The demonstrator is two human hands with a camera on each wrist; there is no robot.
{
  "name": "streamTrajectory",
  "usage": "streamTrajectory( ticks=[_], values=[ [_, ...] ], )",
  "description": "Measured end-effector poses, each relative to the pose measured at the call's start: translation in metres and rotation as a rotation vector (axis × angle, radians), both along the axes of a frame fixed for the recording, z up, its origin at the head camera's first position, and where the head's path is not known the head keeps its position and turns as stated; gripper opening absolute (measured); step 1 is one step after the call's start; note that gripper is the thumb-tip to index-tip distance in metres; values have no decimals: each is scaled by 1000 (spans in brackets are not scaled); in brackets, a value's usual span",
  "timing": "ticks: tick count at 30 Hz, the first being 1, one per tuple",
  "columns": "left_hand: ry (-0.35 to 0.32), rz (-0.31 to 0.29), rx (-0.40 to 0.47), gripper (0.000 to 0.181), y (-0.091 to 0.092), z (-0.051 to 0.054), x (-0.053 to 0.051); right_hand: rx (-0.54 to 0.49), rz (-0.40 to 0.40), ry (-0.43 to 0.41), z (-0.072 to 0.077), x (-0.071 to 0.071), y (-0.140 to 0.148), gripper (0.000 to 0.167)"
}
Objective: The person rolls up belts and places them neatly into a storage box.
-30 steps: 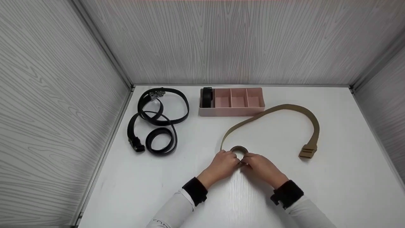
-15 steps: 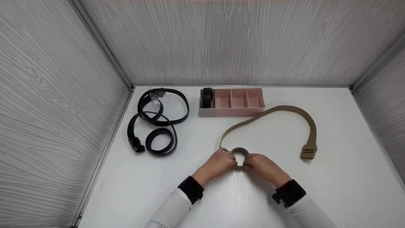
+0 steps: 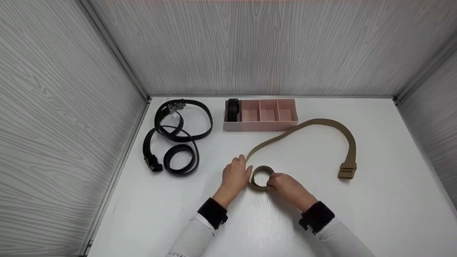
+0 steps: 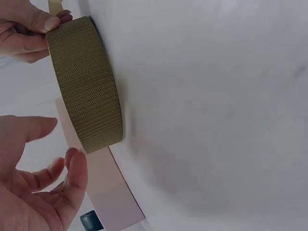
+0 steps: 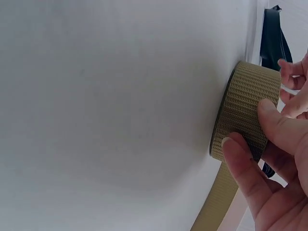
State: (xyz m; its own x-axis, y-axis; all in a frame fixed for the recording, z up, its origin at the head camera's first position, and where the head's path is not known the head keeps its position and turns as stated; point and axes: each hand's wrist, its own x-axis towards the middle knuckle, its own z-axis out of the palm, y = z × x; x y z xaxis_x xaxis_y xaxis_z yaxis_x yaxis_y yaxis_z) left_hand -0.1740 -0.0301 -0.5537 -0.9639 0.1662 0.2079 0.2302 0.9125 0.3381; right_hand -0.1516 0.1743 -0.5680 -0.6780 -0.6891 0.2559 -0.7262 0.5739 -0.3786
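A tan webbing belt is partly rolled into a coil (image 3: pixel 256 187) standing on its edge on the white table. Its free length curves past the box's front right corner and ends at a tan buckle (image 3: pixel 347 171). My right hand (image 3: pixel 291 189) pinches the coil's right side between thumb and fingers, as the right wrist view shows on the ribbed webbing (image 5: pixel 245 91). My left hand (image 3: pixel 234 178) is at the coil's left, by the strap, thumb and fingers apart. In the left wrist view, a gap shows between the left thumb (image 4: pixel 38 127) and fingers, near the coil (image 4: pixel 86 86).
A pink divided box (image 3: pixel 260 126) stands at the back, with a rolled black belt (image 3: pixel 233 110) in its left compartment. Tangled black belts (image 3: pixel 196 137) lie at the left, with a metal buckle (image 3: pixel 176 106) and a black buckle (image 3: pixel 154 164). Panels border the table's back and sides.
My left hand has let go of the coil and shifted left and away from me. The coil, in my right hand's pinch, has moved slightly left.
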Motion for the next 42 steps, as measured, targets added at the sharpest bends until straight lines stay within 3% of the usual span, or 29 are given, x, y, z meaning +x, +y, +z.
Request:
streamTrajectory(
  ticks=[4,11,15,20,22,24,27,31,34,38,42],
  values=[
    [-75,52,42,26,-4,0,2,17,-14,-8,2,-2,-11,6],
    [-184,41,104,27,-8,-3,0,49,43,-48,5,-6,-27,8],
    [-166,25,70,22,-7,-5,-3,36,88,-60,5,-9,-30,10],
    [-110,-21,-64,7,-1,-7,-7,-30,140,-49,3,-13,-26,7],
    [-85,-39,-107,4,-1,-8,-8,-25,112,-33,5,-13,-19,16],
    [-77,-41,-126,6,-4,-9,-10,-4,18,-16,9,-13,-7,29],
    [-83,-22,-118,5,-12,-8,-13,68,-232,7,16,-15,22,39],
    [-116,12,-92,4,-26,-6,-14,157,-611,32,18,-21,78,34],
    [-129,35,-78,5,-35,-6,-14,194,-831,-40,17,-21,123,31],
    [-138,55,-30,6,-42,-7,-14,158,-951,-232,15,-15,169,27],
    [-155,78,40,5,-45,-9,-16,75,-954,-263,13,-10,197,23]
  ],
)
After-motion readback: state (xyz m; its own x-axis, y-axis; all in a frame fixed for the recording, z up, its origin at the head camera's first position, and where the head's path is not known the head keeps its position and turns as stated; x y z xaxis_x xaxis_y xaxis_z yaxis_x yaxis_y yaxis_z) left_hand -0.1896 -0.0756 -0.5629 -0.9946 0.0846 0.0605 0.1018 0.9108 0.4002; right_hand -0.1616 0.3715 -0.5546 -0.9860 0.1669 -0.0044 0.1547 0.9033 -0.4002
